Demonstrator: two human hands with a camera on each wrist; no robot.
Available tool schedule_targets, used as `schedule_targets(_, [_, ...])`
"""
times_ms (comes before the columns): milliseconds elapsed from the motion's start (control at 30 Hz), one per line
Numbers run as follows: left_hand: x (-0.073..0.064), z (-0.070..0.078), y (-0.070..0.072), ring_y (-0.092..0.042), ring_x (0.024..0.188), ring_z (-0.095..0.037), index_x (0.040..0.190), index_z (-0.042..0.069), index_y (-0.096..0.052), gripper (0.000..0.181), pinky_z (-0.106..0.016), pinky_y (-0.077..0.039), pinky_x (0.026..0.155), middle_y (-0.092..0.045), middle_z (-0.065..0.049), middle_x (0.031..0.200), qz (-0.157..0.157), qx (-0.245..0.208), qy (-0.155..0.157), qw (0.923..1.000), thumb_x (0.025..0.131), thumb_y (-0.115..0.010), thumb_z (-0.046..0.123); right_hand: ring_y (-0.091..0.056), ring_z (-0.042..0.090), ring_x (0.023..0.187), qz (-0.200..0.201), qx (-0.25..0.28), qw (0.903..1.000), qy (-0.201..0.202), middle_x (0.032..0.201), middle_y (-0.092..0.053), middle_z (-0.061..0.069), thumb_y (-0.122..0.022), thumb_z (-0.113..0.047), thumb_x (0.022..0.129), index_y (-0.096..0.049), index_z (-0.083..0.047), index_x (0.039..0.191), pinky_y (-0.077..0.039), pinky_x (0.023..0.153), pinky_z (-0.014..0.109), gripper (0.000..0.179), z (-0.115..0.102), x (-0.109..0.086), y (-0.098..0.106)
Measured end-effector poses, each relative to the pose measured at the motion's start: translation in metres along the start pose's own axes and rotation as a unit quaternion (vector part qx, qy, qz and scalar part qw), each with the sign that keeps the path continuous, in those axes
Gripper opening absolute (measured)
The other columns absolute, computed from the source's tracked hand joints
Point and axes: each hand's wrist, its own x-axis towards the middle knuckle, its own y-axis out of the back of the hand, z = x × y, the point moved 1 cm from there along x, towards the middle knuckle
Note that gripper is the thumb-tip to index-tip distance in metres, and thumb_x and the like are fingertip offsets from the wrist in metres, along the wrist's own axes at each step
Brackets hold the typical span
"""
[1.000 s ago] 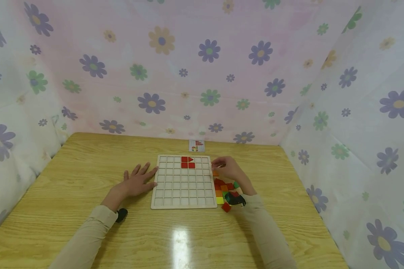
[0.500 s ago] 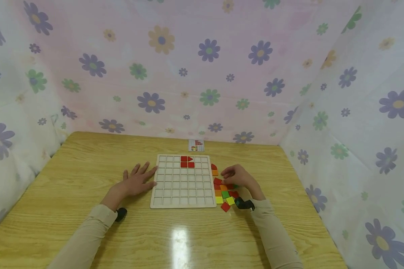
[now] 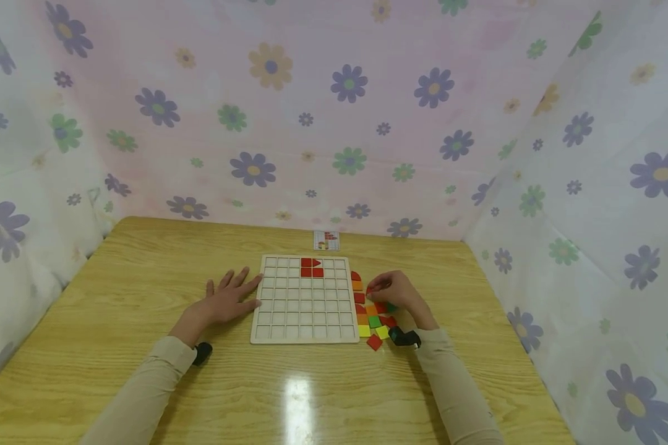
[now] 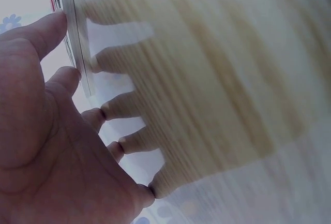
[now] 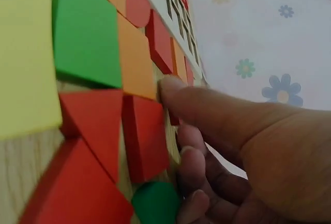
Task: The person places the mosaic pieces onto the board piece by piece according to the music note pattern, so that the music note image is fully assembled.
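Note:
A wooden grid board (image 3: 305, 340) lies on the table, with red tiles (image 3: 312, 272) set in its top rows. My left hand (image 3: 228, 303) rests flat with spread fingers, its thumb and index fingertip at the board's left edge. In the left wrist view that hand (image 4: 57, 125) touches the board's side (image 4: 77, 32). To the right of the board my right hand (image 3: 398, 289) pinches a small red tile (image 3: 370, 289) between thumb and fingers. In the right wrist view, the thumb mostly hides this red tile (image 5: 174, 118).
Loose tiles lie along the board's right side: a green square (image 3: 374, 321), a yellow one (image 3: 381, 332), an orange one (image 3: 357, 285) and several red ones. A pattern card (image 3: 326, 240) lies behind the board. Flowered cloth (image 3: 289, 136) surrounds the table's back and sides.
My right hand has moved from the board's upper right edge back over the loose tiles, uncovering a rounded red tile, and now has a red tile in its fingertips. The left hand has stayed put.

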Motion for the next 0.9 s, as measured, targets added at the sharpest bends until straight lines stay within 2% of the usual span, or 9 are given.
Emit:
schedule_targets(267, [0.0014,0.003,-0.0001,0.002,0.152,-0.054,0.163,0.015,-0.025,0.07,-0.082,0.004,0.108,-0.006,-0.023,0.169,-0.005,0.001,0.002,1.0,0.106,-0.05,0.047,-0.06,0.016,0.071,0.001,-0.004,0.9999,0.013,0.09,-0.072,0.009,-0.079,-0.011,0.088,-0.077,-0.001,0.101,-0.05,0.064,0.029,0.016,0.003,-0.0006,-0.0025])
schedule_targets(567, [0.0006,0.0024,0.0003,0.002,0.152,-0.054,0.163,0.015,-0.025,0.071,-0.082,0.005,0.108,-0.006,-0.023,0.169,-0.003,0.001,0.004,1.0,0.106,-0.05,0.047,-0.066,0.019,0.086,0.012,-0.014,0.9997,0.013,0.109,-0.075,0.012,-0.08,-0.011,0.088,-0.079,-0.004,0.11,-0.055,0.072,0.03,0.023,-0.0013,0.0,-0.0071])
schedule_targets(900, [0.0001,0.0019,0.0008,0.001,0.152,-0.055,0.163,0.013,-0.025,0.07,-0.082,0.005,0.108,-0.006,-0.024,0.169,-0.001,0.0,0.001,1.0,0.106,-0.05,0.046,-0.057,0.017,0.072,0.008,-0.02,0.9993,0.03,0.1,-0.075,0.012,-0.078,-0.009,0.09,-0.079,-0.003,0.106,-0.05,0.065,0.028,0.018,0.0013,0.0004,-0.0091])
